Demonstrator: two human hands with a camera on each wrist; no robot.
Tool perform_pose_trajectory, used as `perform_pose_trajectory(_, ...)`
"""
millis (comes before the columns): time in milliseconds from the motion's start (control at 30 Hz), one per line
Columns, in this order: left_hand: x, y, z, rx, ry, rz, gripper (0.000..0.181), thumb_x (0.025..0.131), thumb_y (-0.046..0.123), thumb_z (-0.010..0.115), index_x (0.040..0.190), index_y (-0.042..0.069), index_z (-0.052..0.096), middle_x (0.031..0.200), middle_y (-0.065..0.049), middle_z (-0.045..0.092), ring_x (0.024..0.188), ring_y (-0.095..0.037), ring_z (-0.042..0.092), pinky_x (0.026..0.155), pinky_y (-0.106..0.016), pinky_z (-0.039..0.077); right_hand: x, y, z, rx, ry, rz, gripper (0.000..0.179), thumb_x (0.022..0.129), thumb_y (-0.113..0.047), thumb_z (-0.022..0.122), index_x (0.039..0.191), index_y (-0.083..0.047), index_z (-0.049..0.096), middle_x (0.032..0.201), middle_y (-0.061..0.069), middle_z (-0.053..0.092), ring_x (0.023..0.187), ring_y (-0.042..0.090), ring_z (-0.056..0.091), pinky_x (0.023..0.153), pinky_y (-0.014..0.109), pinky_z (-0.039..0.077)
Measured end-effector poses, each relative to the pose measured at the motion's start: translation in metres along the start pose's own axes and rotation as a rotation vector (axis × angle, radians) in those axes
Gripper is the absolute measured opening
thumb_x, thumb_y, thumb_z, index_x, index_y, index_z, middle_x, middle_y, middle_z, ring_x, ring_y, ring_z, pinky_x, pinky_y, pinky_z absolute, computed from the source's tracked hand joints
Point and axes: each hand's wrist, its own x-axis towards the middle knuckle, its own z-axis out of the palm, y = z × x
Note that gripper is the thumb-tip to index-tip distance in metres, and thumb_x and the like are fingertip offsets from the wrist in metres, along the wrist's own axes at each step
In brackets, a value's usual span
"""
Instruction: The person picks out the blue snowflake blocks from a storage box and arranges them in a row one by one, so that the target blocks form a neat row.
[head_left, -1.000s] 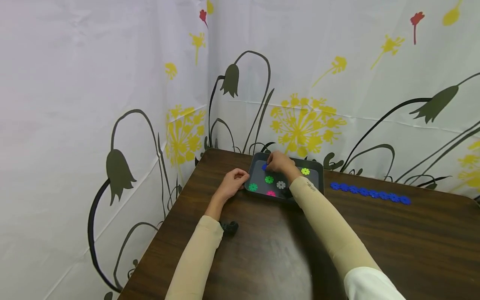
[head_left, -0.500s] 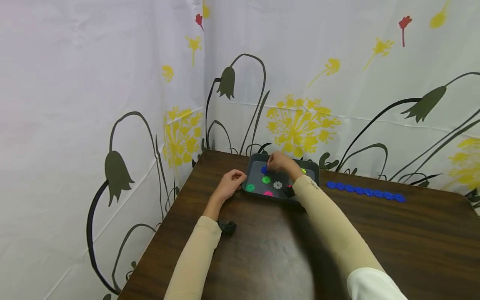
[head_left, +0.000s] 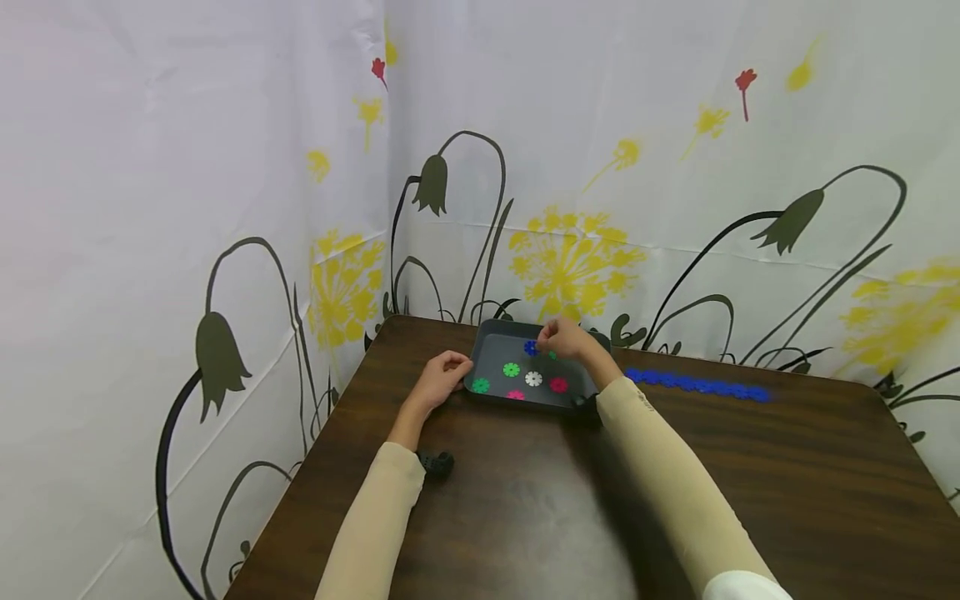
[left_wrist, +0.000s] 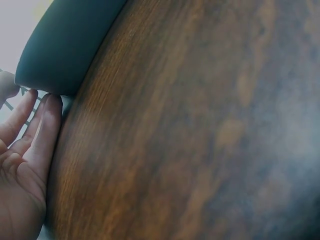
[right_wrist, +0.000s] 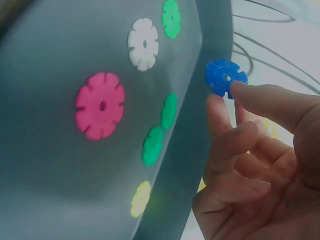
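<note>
My right hand (head_left: pixel 567 340) is over the far side of a dark grey tray (head_left: pixel 495 352), pinching a blue flower-shaped disc (right_wrist: pixel 218 75) between thumb and fingertips. In the right wrist view the disc shows notched edges and a small centre hole, and it overlaps the tray's far wall. Lying in the tray are a white disc (right_wrist: pixel 143 45), a pink disc (right_wrist: pixel 100 106), a yellow disc (right_wrist: pixel 140 199) and several green discs (head_left: pixel 512 369). My left hand (head_left: pixel 437 381) is at the tray's left side, its nearly straight fingers (left_wrist: pixel 47 122) right at the outer wall.
Right of the tray, a row of overlapping blue discs (head_left: pixel 697 384) lies on the brown wooden table (head_left: pixel 525 500). A white curtain (head_left: pixel 600 100) with printed flowers hangs behind and to the left. A black wrist device (head_left: pixel 437 464) sits on the left forearm.
The right hand lifts slightly from the tray floor with the blue disc, uncovering green and pink discs. The left hand keeps its place by the tray. The head view shifts right.
</note>
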Motion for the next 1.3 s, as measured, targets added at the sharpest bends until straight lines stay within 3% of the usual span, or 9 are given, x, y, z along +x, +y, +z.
perform_pose_trajectory(233,-0.001,-0.003,0.001,-0.004,0.003,0.008,0.033,0.111,0.028,0.063,0.133,0.003,0.065,0.133,-0.017,0.066,0.123,-0.030,0.064,0.108,-0.049,0.058,-0.034,0.015,-0.008,0.047,0.115,-0.034,0.015,0.106,-0.011,0.068,0.103,0.002,0.073,0.111,0.014,0.070,0.096,0.022,0.057,0.081,0.033,0.047)
perform_pose_trajectory(567,-0.001,-0.004,0.002,-0.008,0.007,0.014,0.032,0.112,0.027,0.061,0.132,0.001,0.064,0.134,-0.020,0.066,0.124,-0.031,0.063,0.110,-0.051,0.056,-0.072,0.031,-0.024,0.093,0.180,-0.036,0.015,0.102,-0.017,0.076,0.102,-0.003,0.077,0.104,0.010,0.073,0.097,0.027,0.062,0.082,0.034,0.049)
perform_pose_trajectory(800,-0.004,-0.002,0.004,-0.001,0.002,0.030,0.036,0.113,0.029,0.059,0.135,0.000,0.062,0.137,-0.022,0.064,0.129,-0.035,0.061,0.113,-0.054,0.053,-0.101,0.040,-0.041,0.106,0.200,-0.055,0.018,0.105,-0.019,0.072,0.108,-0.002,0.075,0.106,0.018,0.074,0.109,0.044,0.065,0.089,0.039,0.051)
perform_pose_trajectory(1100,-0.006,-0.006,0.004,0.023,-0.014,0.015,0.038,0.114,0.029,0.057,0.139,0.000,0.060,0.142,-0.023,0.061,0.133,-0.037,0.059,0.115,-0.055,0.052,-0.138,0.074,-0.066,0.141,0.226,0.017,0.024,0.105,-0.023,0.072,0.113,0.000,0.073,0.108,0.016,0.074,0.094,0.021,0.061,0.083,0.041,0.053)
perform_pose_trajectory(1300,-0.003,-0.002,0.003,0.030,-0.014,0.026,0.037,0.114,0.025,0.056,0.141,0.000,0.058,0.141,-0.022,0.060,0.132,-0.036,0.059,0.114,-0.054,0.052,-0.164,0.095,-0.092,0.060,0.278,0.047,0.028,0.106,-0.026,0.071,0.114,0.001,0.074,0.112,0.016,0.074,0.096,0.021,0.058,0.084,0.038,0.050)
